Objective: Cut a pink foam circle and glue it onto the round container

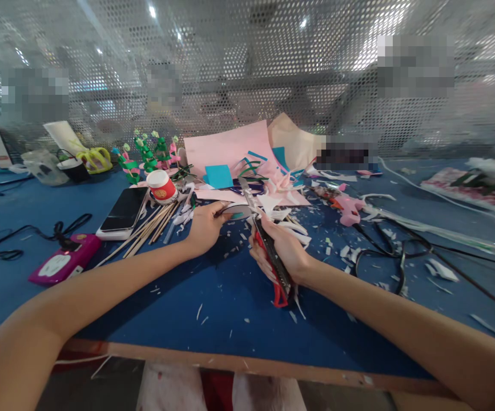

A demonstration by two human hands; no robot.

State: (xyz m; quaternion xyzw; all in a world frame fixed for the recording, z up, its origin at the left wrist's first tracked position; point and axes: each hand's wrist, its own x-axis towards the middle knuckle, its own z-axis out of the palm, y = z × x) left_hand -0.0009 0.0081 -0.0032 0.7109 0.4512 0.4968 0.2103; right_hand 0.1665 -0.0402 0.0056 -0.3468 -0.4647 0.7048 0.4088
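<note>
Out in front, my left hand [208, 227] pinches a thin, flat, rounded piece [239, 212] with a dark rim; its exact kind is hard to make out. My right hand [284, 245] is closed around a black-and-red utility knife [275, 257], whose long steel blade [247, 193] points away and to the left, beside the rounded piece. I cannot tell whether blade and piece touch. White and pink paper scraps [277, 205] lie just behind my right hand, and a folded blue paper [218, 176] stands beyond my left hand.
Left are a phone [123, 210], wooden sticks [155, 228], a red-and-white paper cup [162, 186], a purple power block [65, 258] and green craft plants [147, 154]. A pink glue gun [350, 209] and black cords [401, 251] lie right. A perforated metal screen [230, 68] borders the blue table [213, 319].
</note>
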